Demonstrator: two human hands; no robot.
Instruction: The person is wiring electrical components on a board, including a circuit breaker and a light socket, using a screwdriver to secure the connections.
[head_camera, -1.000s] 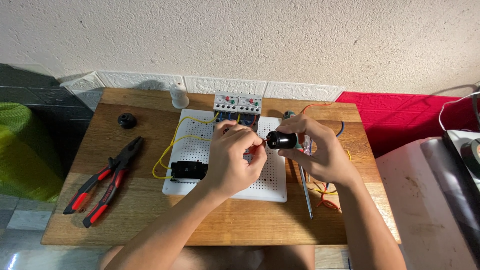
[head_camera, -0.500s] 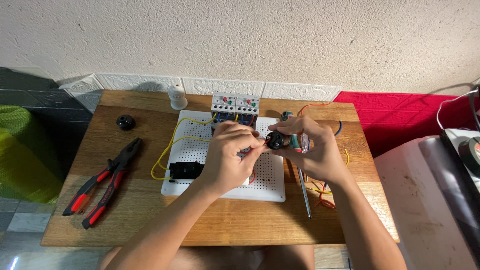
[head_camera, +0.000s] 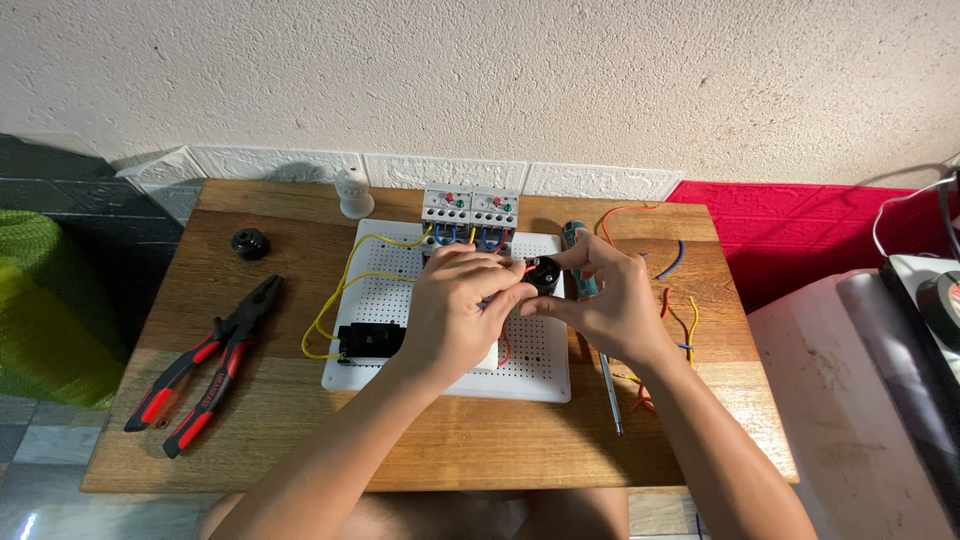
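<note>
The surface (head_camera: 300, 450) is brown wood grain. On it lies a white perforated board (head_camera: 530, 370) dotted with small holes, crossed by yellow wires (head_camera: 345, 290). The pliers (head_camera: 205, 365) have red-and-black handles. A small round black part (head_camera: 545, 275) sits between the fingers (head_camera: 500, 300). The cloth (head_camera: 800, 230) beside it is red.

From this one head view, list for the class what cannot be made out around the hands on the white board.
- Small black part: mostly covered by the left hand and right hand; its shape is unclear.
- Red wire: its upper end is hidden under the left hand.
- Screwdriver: its middle is behind the right hand.
- Grey switch units: markings too small.
- Black object: cut by the right edge.
</note>
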